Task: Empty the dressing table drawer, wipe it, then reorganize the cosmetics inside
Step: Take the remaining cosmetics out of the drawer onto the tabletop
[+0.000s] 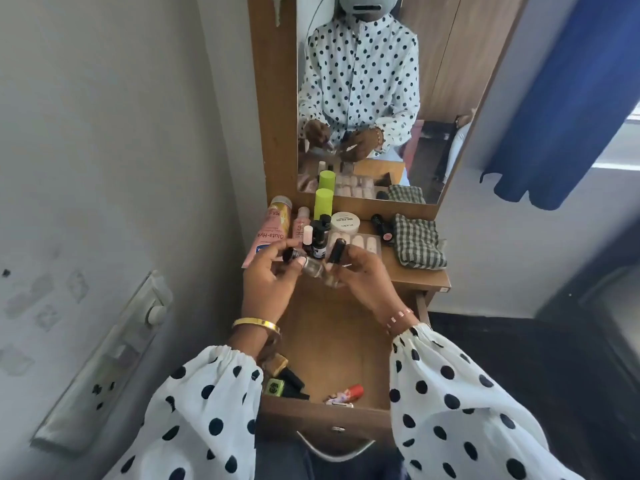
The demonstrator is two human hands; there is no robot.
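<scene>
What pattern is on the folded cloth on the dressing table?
A dark green and white check on the folded cloth, clearest in the head view.

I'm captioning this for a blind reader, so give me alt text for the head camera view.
Two hands, left hand and right hand, hold small clear glass nail polish bottles with black caps above an open brown wooden drawer. More polish bottles lie at its front, and cosmetics and a folded checked cloth crowd the top below a mirror.
</scene>
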